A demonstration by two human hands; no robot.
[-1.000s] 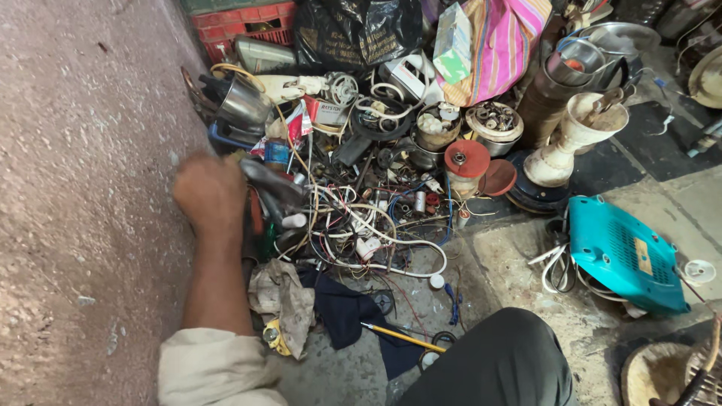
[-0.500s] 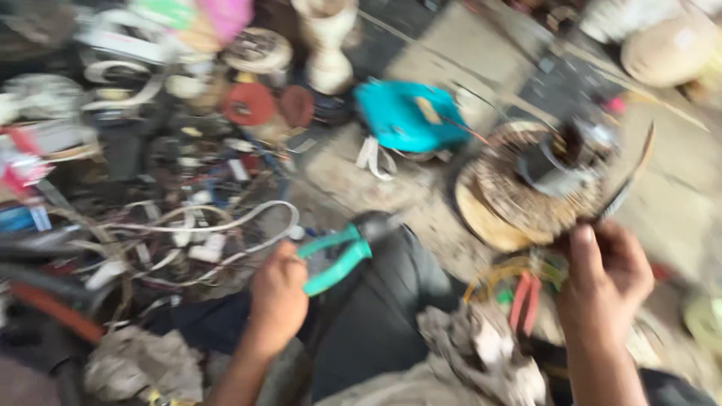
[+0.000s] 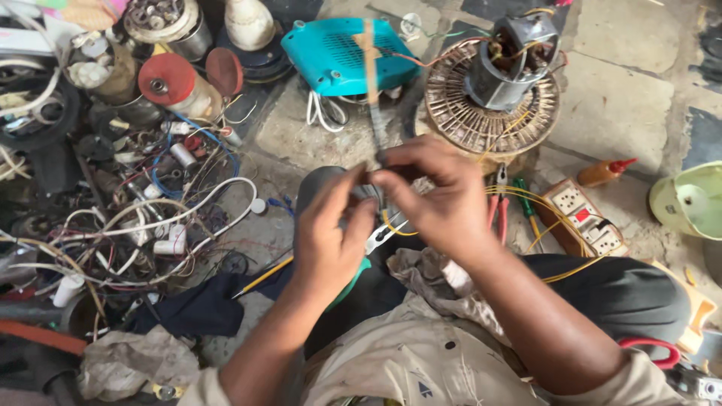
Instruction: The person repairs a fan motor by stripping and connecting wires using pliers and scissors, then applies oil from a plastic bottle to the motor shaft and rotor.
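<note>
Cluttered floor; both hands' fingers (image 3: 359,179) pinched shut on yellow wire (image 3: 391,224), pliers (image 3: 380,237) under left palm.

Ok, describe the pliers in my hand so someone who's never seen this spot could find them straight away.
Start at the round wire fan guard with the motor on it, at top centre. Just below it the two hands meet over the knee; the pliers sit under the left hand. Their green grips and bare metal jaws set them apart from the red-handled pliers lying to the right.

Wire heap (image 3: 135,218) left, motor (image 3: 511,60) on coil (image 3: 489,113) beyond hands (image 3: 391,210).
</note>
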